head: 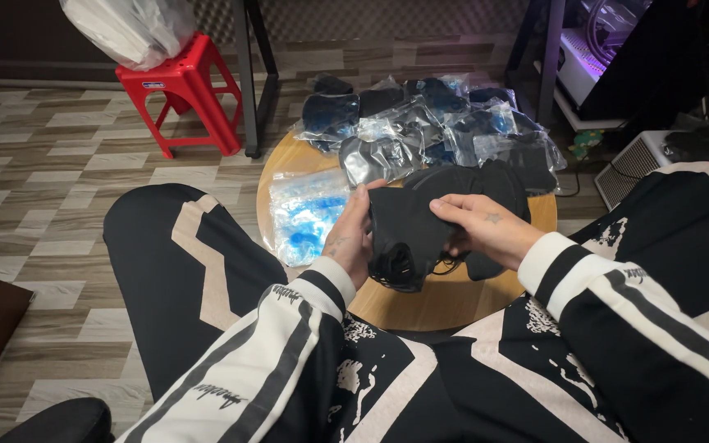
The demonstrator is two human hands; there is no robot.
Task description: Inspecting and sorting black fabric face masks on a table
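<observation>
Over a small round wooden table (445,303) I hold a stack of black face masks (408,226) with both hands. My left hand (350,238) grips the stack's left edge, thumb on top. My right hand (482,228) grips the right side, fingers laid across the top mask. Black ear loops dangle below the stack. More black masks (502,184) lie just behind my right hand.
A pile of clear bags with black masks (420,131) covers the table's far side. Empty clear bags with blue print (305,213) lie at its left. A red plastic stool (186,86) carries a white bag on the tiled floor. My knees flank the table.
</observation>
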